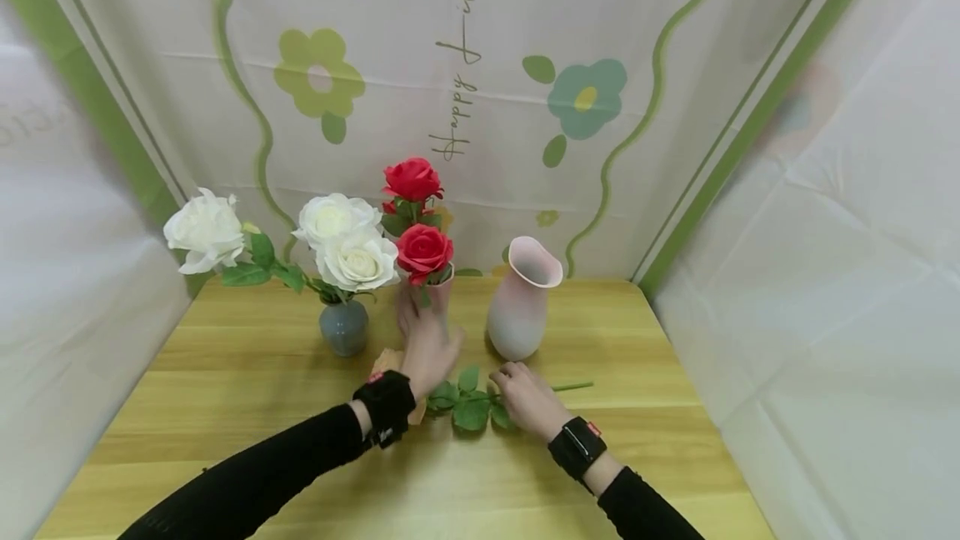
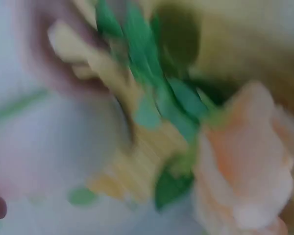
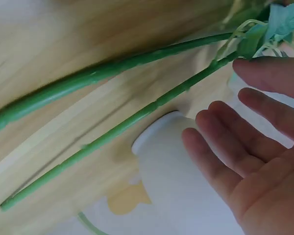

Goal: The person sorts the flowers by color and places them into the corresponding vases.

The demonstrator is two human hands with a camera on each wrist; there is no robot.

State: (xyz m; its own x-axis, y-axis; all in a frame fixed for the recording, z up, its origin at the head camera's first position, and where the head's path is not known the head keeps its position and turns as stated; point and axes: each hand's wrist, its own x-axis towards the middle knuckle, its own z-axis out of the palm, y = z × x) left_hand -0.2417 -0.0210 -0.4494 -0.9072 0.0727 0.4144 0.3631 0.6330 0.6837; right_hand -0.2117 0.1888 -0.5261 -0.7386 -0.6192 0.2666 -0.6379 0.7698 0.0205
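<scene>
My left hand is in front of the narrow pink vase, fingers near its side and thumb spread; blur hides whether they touch. Red roses stand in that vase. Below the left hand a peach rose lies on the table, its bloom partly covered by the wrist in the head view. My right hand is over its green stem, beside the leaves. In the right wrist view the right fingers are spread and loose, with the thumb tip at a stem.
Just beyond the right hand stands a larger pink-and-grey vase with a wavy rim. To the left, a small grey-blue vase holds white roses, one leaning far out left. Printed cloth hangs behind the wooden table.
</scene>
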